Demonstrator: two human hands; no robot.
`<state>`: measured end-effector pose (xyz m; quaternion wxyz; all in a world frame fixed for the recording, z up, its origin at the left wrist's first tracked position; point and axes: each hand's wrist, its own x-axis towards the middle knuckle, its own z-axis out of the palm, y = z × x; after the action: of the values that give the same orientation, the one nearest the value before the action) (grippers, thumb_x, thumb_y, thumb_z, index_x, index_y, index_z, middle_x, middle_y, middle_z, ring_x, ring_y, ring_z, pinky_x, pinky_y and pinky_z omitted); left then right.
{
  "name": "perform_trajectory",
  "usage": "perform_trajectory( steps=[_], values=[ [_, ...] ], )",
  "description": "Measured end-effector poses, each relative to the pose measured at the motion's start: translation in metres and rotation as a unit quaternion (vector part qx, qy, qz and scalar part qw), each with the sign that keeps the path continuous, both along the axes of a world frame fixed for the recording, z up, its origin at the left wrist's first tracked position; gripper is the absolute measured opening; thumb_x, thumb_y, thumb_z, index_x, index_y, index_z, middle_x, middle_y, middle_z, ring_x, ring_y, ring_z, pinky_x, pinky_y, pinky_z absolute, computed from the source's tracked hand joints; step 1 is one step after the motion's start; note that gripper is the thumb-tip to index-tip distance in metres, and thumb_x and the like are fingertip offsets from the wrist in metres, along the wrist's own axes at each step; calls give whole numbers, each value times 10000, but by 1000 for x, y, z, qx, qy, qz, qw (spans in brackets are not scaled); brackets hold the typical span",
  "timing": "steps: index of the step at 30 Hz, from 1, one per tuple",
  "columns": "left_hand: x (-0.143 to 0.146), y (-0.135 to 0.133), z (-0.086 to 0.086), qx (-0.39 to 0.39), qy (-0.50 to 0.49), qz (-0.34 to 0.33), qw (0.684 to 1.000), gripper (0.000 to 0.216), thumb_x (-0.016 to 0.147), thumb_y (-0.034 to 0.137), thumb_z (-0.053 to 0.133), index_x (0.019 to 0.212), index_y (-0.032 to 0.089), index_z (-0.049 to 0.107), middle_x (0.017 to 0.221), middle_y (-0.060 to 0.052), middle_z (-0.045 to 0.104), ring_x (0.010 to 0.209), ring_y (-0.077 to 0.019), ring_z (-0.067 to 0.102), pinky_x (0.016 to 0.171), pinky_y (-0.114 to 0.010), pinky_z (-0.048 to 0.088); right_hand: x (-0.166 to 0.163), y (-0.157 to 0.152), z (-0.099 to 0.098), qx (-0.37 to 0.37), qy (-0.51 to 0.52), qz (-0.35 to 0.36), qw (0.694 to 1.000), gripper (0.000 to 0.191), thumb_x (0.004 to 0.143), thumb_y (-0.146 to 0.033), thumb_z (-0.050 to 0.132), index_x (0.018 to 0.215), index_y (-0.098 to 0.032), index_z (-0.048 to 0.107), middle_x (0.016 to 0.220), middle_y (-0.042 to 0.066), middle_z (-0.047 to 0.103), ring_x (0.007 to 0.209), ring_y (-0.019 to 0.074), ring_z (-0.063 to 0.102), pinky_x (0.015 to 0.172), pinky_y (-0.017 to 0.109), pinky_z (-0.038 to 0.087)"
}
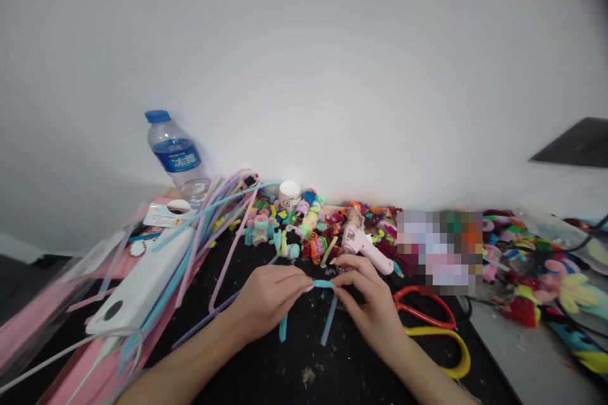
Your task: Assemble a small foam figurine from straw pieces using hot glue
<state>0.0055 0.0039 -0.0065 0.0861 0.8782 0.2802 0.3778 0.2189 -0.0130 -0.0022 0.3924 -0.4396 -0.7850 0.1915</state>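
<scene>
Over the black work mat (361, 367), a light-blue pipe cleaner (323, 284) is stretched between my two hands. My left hand (273, 294) pinches one side of it between thumb and fingers. On the other side my right hand (363, 294) pinches it with thumb and index finger, its other fingers loosely bent. A blue end (284, 329) shows below my left hand; whether it belongs to the same piece I cannot tell. Just beyond my right hand lies a pale pink hot glue gun (368, 247). A translucent glue stick (329, 323) lies between the hands.
Scissors with red and yellow handles (460, 354) lie right of my right hand. Small fuzzy figures (261, 228) crowd the back by the wall. At left are loose pastel pipe cleaners (190, 266), a white power strip (142, 285) with cables, and a water bottle (177, 158).
</scene>
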Motion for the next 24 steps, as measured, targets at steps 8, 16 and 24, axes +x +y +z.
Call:
perform_trajectory(
  steps=[8,16,24],
  values=[
    [0,0,0,-3,5,-1,1000,137,876,122,504,934,136,627,823,-61,700,732,-158,651,676,-261,528,-1,0,0,-2,-3,0,1000,106,830,-135,549,805,-215,615,1043,78,569,1004,212,550,839,356,463],
    [-1,2,1,-7,-4,-7,1000,174,893,155,485,983,136,633,853,-69,703,771,-157,661,697,-260,546,0,0,0,6,-3,-12,1000,94,826,-148,556,797,-216,613,1033,79,583,989,219,563,824,364,476],
    [-2,2,-1,-18,0,-2,1000,159,886,151,506,987,135,628,864,-64,698,787,-154,659,707,-253,544,1,-1,1,16,-7,-20,1000,84,830,-171,556,800,-218,619,1026,81,592,984,224,569,818,365,484]
  ],
)
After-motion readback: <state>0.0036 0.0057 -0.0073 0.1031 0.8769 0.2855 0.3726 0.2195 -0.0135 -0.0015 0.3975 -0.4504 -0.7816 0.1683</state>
